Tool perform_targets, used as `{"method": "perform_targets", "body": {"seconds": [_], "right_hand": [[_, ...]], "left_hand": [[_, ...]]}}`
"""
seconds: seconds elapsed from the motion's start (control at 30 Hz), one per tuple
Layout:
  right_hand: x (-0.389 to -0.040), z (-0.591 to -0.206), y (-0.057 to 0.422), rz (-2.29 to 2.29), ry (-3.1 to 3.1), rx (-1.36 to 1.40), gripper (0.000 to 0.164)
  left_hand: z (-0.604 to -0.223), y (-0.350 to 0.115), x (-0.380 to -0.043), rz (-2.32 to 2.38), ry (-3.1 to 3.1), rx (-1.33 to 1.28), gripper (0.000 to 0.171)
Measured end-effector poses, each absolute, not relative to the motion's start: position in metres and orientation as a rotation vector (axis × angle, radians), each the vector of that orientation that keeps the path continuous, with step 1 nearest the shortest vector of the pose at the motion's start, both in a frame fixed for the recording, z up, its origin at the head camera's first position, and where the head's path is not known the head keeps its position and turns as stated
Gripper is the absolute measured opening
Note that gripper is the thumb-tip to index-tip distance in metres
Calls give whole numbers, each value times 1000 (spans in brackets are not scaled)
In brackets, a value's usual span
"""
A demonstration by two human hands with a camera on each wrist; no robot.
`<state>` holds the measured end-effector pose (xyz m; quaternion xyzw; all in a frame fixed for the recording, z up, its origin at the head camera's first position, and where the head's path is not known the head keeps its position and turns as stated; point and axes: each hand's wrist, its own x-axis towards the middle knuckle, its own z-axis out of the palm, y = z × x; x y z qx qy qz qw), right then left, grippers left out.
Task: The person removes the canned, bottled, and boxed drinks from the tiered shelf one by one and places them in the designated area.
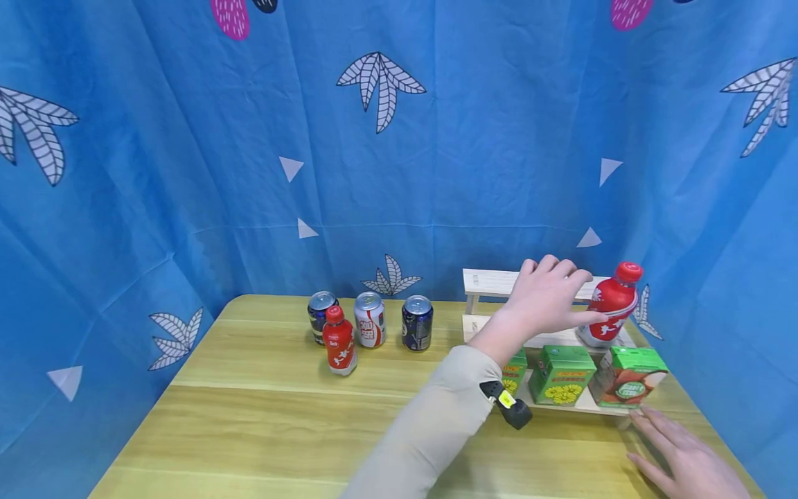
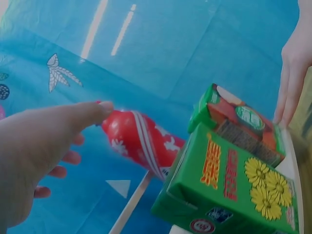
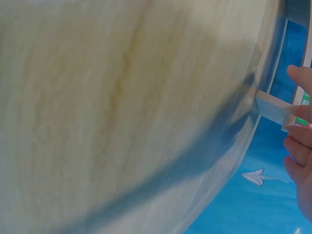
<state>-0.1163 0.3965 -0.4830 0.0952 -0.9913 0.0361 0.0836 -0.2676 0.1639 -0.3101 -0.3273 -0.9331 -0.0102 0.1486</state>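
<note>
My left hand (image 1: pixel 548 298) reaches over the wooden tiered rack (image 1: pixel 491 281), fingers spread and slightly bent. Beside it, a red drink bottle (image 1: pixel 614 308) stands on the middle tier at the right end. In the left wrist view the thumb overlaps the cap end of that bottle (image 2: pixel 141 139), and the other fingers stay apart from it. My right hand (image 1: pixel 688 454) is at the rack's front right corner, its fingers extended; the right wrist view shows the fingertips by a rack leg (image 3: pixel 273 107). On the front tier sit two green drink cartons (image 1: pixel 563 374) with yellow flowers and a green-and-brown carton (image 1: pixel 630 378).
Left of the rack on the wooden table (image 1: pixel 262 416) stand a second red bottle (image 1: pixel 340 343), a white-and-red can (image 1: pixel 370 320) and two dark blue cans (image 1: pixel 417 324). A blue patterned curtain (image 1: pixel 399 173) surrounds the table at the back and sides.
</note>
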Motion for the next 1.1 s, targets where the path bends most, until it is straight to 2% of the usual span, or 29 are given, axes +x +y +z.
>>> {"method": "perform_targets", "body": {"seconds": [0.3, 1.1], "right_hand": [[-116, -490, 398, 105, -2818, 347, 70], [-112, -493, 399, 98, -2756, 386, 71]], "left_hand": [[-314, 186, -274, -74, -2776, -874, 71], [-331, 227, -287, -200, -2870, -730, 65]]}}
